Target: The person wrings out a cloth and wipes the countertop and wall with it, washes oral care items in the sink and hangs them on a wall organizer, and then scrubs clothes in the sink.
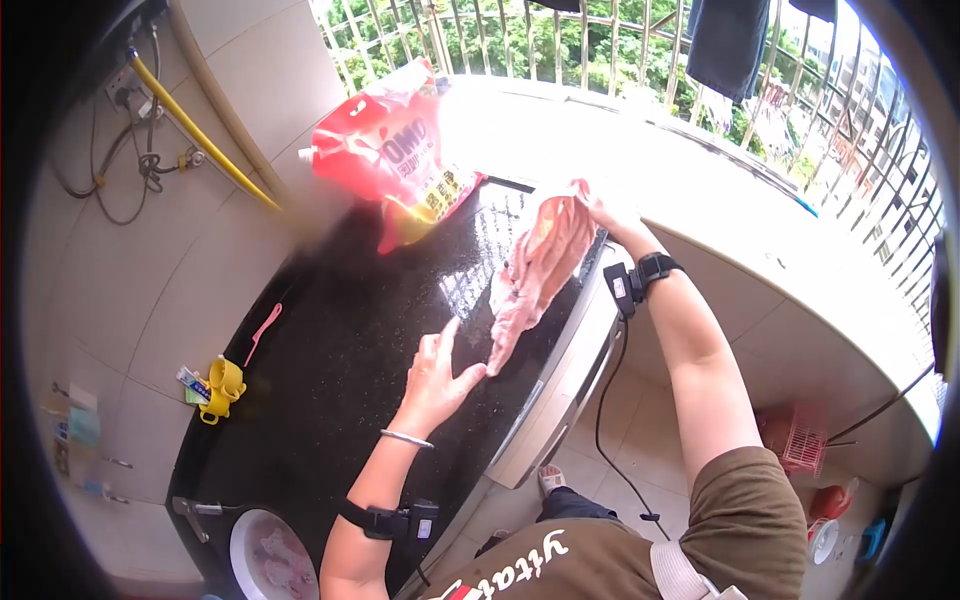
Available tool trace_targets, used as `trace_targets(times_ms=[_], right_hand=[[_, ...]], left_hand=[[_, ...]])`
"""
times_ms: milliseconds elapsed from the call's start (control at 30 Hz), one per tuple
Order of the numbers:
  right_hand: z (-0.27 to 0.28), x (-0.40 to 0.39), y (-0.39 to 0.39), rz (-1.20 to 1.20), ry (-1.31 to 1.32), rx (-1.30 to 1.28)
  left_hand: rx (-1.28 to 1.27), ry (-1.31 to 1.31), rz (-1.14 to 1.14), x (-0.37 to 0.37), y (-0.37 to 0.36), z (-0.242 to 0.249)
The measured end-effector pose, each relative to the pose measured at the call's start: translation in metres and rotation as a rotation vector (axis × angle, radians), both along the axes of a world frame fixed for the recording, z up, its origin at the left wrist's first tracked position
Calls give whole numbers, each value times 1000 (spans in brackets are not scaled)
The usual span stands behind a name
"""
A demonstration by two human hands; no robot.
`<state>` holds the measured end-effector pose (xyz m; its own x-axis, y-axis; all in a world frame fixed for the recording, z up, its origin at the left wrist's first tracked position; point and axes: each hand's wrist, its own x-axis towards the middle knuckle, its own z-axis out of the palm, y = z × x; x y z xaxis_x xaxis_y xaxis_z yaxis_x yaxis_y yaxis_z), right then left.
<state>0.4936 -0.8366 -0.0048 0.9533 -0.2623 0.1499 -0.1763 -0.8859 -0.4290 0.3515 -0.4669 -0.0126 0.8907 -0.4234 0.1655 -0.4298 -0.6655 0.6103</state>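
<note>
A bunched, wrinkled pink cloth (540, 265) stretches diagonally over the glossy black countertop (350, 330). Its upper end is gripped by my right hand (612, 215), whose fingers are partly lost in the glare. My left hand (437, 380) hovers by the cloth's lower tip with fingers spread, the thumb tip right at the fabric's edge. Just beyond the cloth, a red OMO detergent pouch (385, 150) stands at the counter's far left corner.
A pink toothbrush (263, 333) and a yellow cup holder (222, 390) with a tube lie along the left wall. A white basin (250, 550) holding wet fabric sits at lower left. Window bars (590, 45) run behind the white ledge (700, 150). A black cable (605, 440) hangs below my right wrist.
</note>
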Motion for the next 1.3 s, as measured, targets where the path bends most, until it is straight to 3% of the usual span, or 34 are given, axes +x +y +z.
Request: trace_targets(times_ms=[100,133,167,200,233,400,467,500,533,633,733,800,900,1000,1033,1067,1133,1200,1233,1300], right_hand=[[-64,-20,6,7,-23,-176],[-116,0,5,24,-119,-188],[-131,2,21,-40,-134,-86],[-140,8,44,-98,-153,18],[-117,2,62,-128,58,255],[-141,56,76,-211,28,106],[-161,100,88,-37,-60,144],[-124,102,102,45,87,33],[-130,126,111,188,2,64],[-137,158,140,294,-48,-50],[-149,147,141,523,-51,-53],[-145,107,170,522,-86,-97],[-139,54,233,854,-258,-58],[-146,10,296,1157,-433,258],[-146,-1,309,1220,-373,394],[-128,-8,314,1247,-36,507],[-103,-24,302,1078,11,1048],[-78,-17,259,992,81,1427],[-68,-7,225,1004,-94,1356],[-43,25,144,982,-135,1022]], left_hand=[[159,17,-133,-6,-11,-13],[161,19,-166,-7,-10,-18],[129,54,-205,-8,-10,-19],[113,83,-238,-11,-11,-16],[90,114,-269,-13,-11,-12],[-79,374,-183,-40,17,8],[-34,472,-75,-55,40,5],[-28,486,-23,-62,51,3],[-22,502,31,-69,61,0],[-39,493,172,-90,77,10],[-111,470,255,-109,91,9],[-116,448,292,-117,96,6],[-163,452,299,-115,93,1],[-211,517,290,-103,85,-14],[-206,494,247,-96,79,-13],[-199,468,211,-90,74,-12],[-213,464,207,-84,69,-8],[-177,400,187,-84,69,0],[-174,403,194,-87,71,4],[-189,399,277,-97,75,11]])
